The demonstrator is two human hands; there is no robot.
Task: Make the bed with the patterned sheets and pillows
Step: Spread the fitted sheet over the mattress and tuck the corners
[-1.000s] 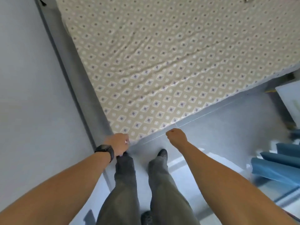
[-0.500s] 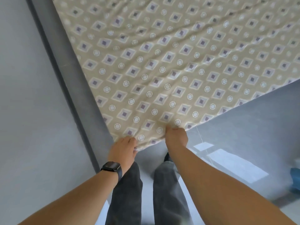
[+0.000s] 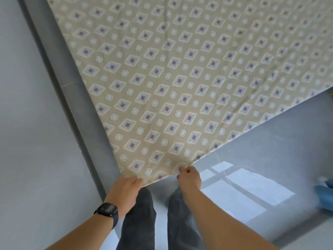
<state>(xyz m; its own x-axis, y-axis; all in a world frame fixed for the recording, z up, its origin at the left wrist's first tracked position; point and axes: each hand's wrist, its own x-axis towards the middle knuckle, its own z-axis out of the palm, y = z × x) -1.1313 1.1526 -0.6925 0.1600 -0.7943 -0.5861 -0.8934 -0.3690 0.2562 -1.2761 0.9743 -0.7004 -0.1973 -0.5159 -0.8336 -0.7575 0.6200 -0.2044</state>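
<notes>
View from a head-worn camera, looking steeply down. Nearest, at the bottom edge, two legs in dark trousers (image 3: 138, 221) stand on a pale, glossy floor (image 3: 270, 159); the feet are hidden under the arms and cloth. Two bare forearms reach forward from the lower corners, both cut off by the frame.

The left wrist wears a black smartwatch (image 3: 106, 209). The left hand (image 3: 124, 188) rests at the near corner of the patterned sheet (image 3: 180, 78), palm down, its fingers curling over the hem; the fingertips are hidden beneath the fabric, so how tightly they hold is hard to make out, though they appear to grip the edge. Just to its right, the right hand (image 3: 189, 176) pinches the same hem, fingers clenched on a small gathered fold of cloth.

The sheet is beige, printed with rows of grey and purple diamonds and small white rings. It spreads away from the hands and fills most of the upper picture, pulled fairly flat with faint creases; its far and right edges are cut off, and whatever lies beneath it is covered.

Along the sheet's left side runs a dark grey strip (image 3: 72, 105), then a plain pale wall (image 3: 27, 123). At the right edge a blue object (image 3: 324, 193) is only partly visible and blurred. Bright window reflections lie on the floor beside it.
</notes>
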